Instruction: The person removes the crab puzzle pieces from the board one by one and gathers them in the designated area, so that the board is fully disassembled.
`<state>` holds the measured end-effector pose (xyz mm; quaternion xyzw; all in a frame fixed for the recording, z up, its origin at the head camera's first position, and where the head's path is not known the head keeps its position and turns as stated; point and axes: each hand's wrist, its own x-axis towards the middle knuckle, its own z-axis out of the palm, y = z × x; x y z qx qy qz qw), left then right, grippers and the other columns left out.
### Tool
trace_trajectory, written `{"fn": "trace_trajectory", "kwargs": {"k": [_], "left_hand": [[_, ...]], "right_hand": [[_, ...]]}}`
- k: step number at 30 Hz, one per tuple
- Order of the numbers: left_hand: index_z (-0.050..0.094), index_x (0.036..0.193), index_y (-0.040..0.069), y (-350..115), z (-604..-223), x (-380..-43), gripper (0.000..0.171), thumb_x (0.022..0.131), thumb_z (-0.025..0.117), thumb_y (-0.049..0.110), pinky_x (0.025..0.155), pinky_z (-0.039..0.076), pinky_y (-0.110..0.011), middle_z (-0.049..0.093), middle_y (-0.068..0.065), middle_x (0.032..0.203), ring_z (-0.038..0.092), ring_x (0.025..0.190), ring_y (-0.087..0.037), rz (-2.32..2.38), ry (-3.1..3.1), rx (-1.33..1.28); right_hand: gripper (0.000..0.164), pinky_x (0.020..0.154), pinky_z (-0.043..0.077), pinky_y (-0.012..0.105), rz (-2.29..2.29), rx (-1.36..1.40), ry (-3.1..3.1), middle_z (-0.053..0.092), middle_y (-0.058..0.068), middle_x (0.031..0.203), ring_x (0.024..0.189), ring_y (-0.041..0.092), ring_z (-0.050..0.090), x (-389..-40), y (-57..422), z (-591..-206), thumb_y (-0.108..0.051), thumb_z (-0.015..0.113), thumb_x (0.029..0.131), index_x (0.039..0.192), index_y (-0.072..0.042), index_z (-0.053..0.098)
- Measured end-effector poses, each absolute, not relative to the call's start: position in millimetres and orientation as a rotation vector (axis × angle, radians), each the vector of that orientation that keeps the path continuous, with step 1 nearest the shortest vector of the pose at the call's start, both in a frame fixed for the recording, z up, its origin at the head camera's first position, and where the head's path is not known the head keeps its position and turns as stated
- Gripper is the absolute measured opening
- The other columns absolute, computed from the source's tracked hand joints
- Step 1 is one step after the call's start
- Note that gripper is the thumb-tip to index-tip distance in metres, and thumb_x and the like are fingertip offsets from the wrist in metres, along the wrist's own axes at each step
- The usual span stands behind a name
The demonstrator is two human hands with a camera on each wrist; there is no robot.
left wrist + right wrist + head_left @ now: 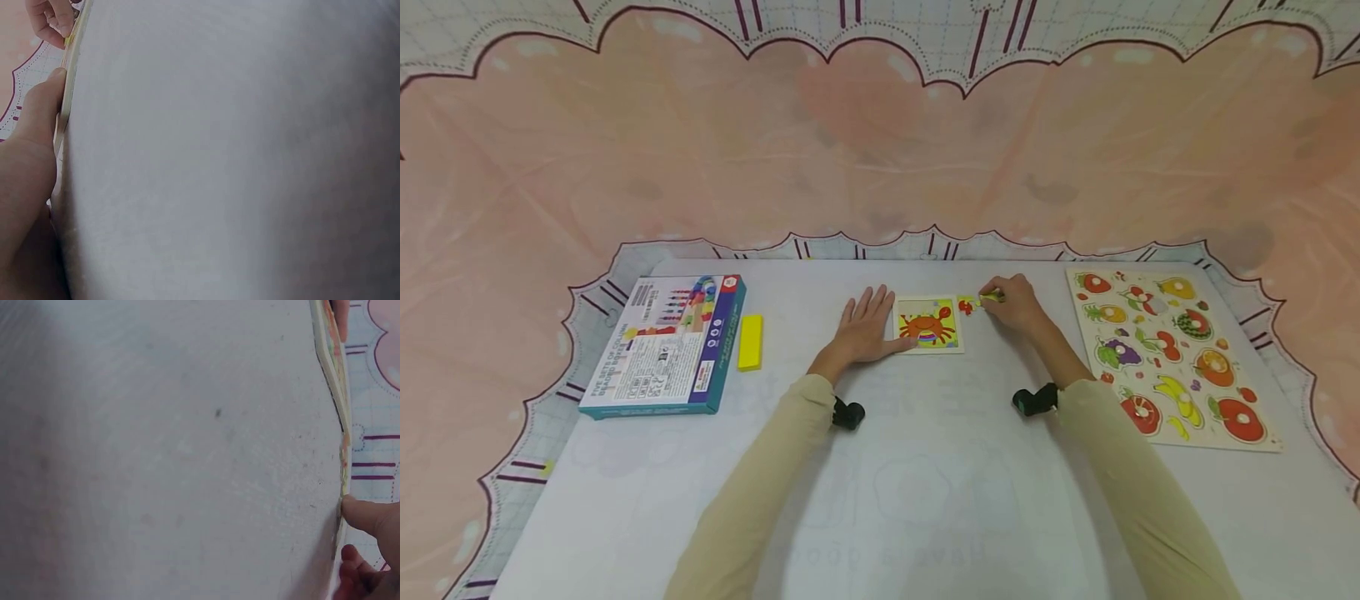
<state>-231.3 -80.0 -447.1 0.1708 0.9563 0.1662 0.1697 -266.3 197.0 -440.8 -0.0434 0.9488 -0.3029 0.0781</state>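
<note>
A square crab picture puzzle [929,327] lies in its pale frame near the table's far middle. My left hand [867,327] rests beside it with fingers spread, its thumb over the frame's lower left edge. That thumb [45,106] also shows along the board's edge in the left wrist view. Just right of the frame, my right hand [1011,304] pinches a small yellow-green puzzle piece [992,296], partly hidden by the fingers. A small yellow piece with a red print [965,307] lies between the frame and those fingers. The right thumb [362,512] is low at the table surface.
At the left lies a printed toy box [662,342], with a yellow block [750,342] next to it. A fruit puzzle board [1180,358] lies at the right, partly under the right sleeve. A scalloped cloth [880,246] borders the white table [925,467].
</note>
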Motion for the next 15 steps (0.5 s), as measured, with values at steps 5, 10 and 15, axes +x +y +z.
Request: {"fn": "trace_trajectory", "kwargs": {"k": [5,10,15], "left_hand": [[0.001,0.157,0.013,-79.7,-445.5,-231.7,0.098,0.090,0.048,0.067,0.123,-0.009,-0.046,-0.007,-0.004,0.166,-0.011,0.153,-0.024,0.454,2.718,0.475],[0.003,0.157,0.012,-79.6,-446.9,-233.0,0.098,0.090,0.050,0.065,0.123,-0.006,-0.049,-0.005,-0.006,0.166,-0.009,0.153,-0.026,0.452,2.723,0.467],[0.002,0.157,0.013,-79.4,-448.1,-232.5,0.099,0.089,0.049,0.067,0.123,-0.007,-0.048,-0.006,-0.005,0.166,-0.010,0.153,-0.025,0.441,2.719,0.467]], "right_hand": [[0.026,0.084,0.039,0.041,-0.876,-0.166,2.869,0.052,0.019,0.104,0.099,0.031,0.044,-266.3,195.2,-439.6,-0.014,0.057,0.095,0.115,0.002,0.063],[0.027,0.083,0.041,0.039,-1.001,-0.167,2.846,0.054,0.018,0.102,0.095,0.029,0.047,-264.8,193.5,-442.1,-0.010,0.053,0.097,0.118,0.004,0.059],[0.027,0.078,0.040,0.034,-1.192,-0.177,2.857,0.052,0.015,0.097,0.091,0.026,0.047,-260.5,189.2,-445.5,-0.013,0.052,0.098,0.119,0.001,0.060]]}}
